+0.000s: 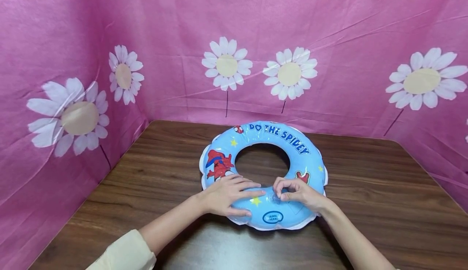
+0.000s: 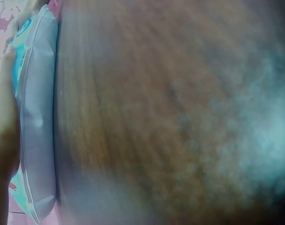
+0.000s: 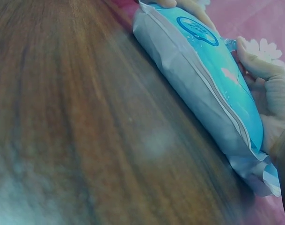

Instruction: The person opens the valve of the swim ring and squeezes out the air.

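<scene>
A light-blue inflatable swim ring (image 1: 306, 164), printed with a red cartoon figure and the words "DO THE SPIDEY", lies puffed up on the table. My left hand (image 1: 232, 195) rests with spread fingers on its near left part. At the near side my right hand (image 1: 302, 193) pinches the clear air valve (image 3: 230, 45) between thumb and finger. The right wrist view shows the valve standing up from the ring. Whether its plug is in cannot be made out. The left wrist view catches mostly the ring's pale side wall (image 2: 39, 108).
The dark wood-grain table (image 1: 146, 180) reflects light near its front. Behind it and at both sides hangs a pink cloth (image 1: 175, 26) with large white daisies.
</scene>
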